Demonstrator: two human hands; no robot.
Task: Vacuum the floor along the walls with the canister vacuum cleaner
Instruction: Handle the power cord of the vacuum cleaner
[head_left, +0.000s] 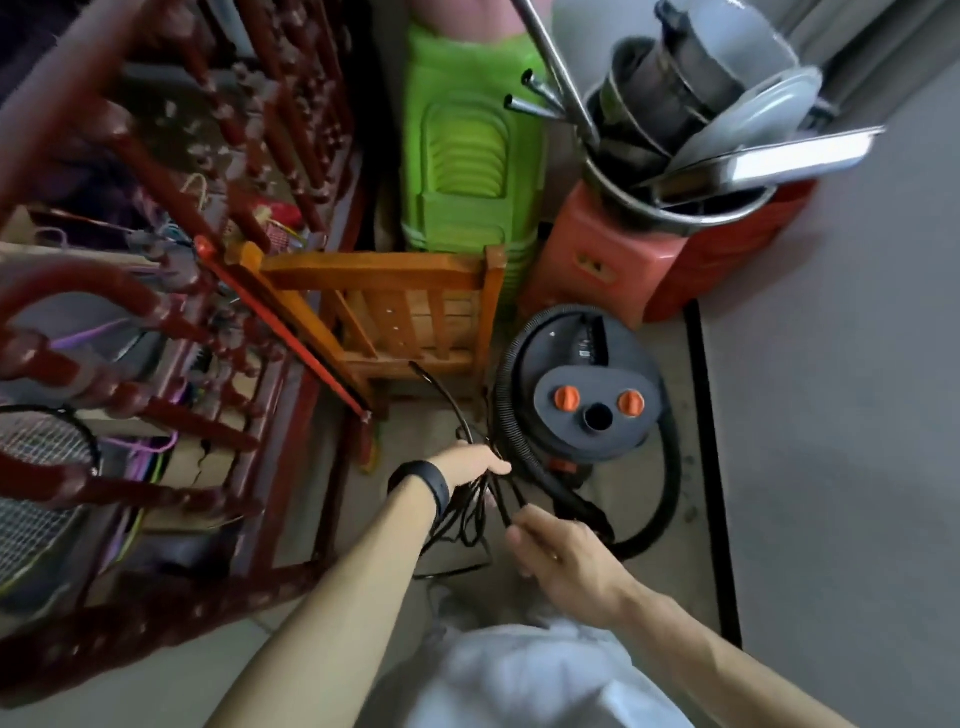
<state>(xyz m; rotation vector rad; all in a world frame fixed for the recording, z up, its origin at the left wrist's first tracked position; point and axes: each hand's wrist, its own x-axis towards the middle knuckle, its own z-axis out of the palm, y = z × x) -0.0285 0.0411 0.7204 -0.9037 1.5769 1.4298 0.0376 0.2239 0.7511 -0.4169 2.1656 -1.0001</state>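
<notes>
A black canister vacuum cleaner (587, 384) with two orange knobs stands on the floor by the wall. Its ribbed hose (511, 415) curls round its left side and loops back on the right. My left hand (470, 465) grips a bundle of looped black power cord (467, 512) just left of the hose. My right hand (558, 556) pinches a strand of the same cord between thumb and fingers, a little lower and to the right. The cord's loops hang under my left wrist, which wears a dark band.
A small orange wooden chair (395, 317) stands behind the cord. Dark red carved furniture (171, 332) fills the left side. Stacked green stools (467, 171), red stools (602, 260) and a tub of metal pans (691, 150) crowd the back. A grey wall (841, 415) rises on the right.
</notes>
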